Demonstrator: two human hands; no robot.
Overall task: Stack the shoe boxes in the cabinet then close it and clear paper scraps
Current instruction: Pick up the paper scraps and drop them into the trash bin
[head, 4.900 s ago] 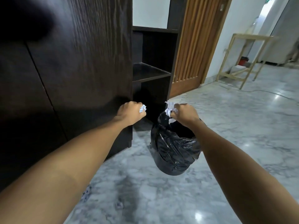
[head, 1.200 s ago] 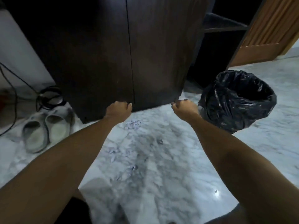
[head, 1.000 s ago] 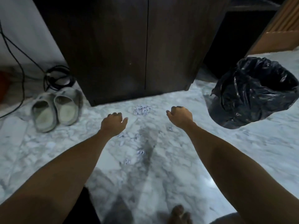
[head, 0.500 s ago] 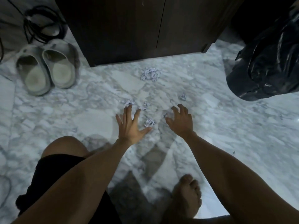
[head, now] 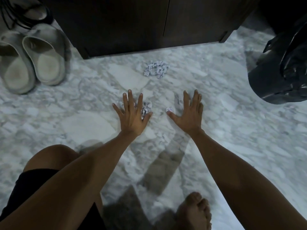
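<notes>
Several paper scraps (head: 147,109) are being reached for on the marble floor (head: 232,130) before the closed cabinet (head: 132,25). Both the left hand (head: 132,117) and right hand (head: 189,116) are being spread flat, fingers apart, nothing held. One crumpled cluster (head: 156,70) is lying nearer the cabinet. Being light, soft and crushable, they are probably best swept together and pinched, then carried to the black bin bag (head: 282,67).

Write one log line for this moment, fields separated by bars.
stage: clearing scraps | left hand: open over paper scraps | right hand: open beside scrap | cabinet: closed
</notes>
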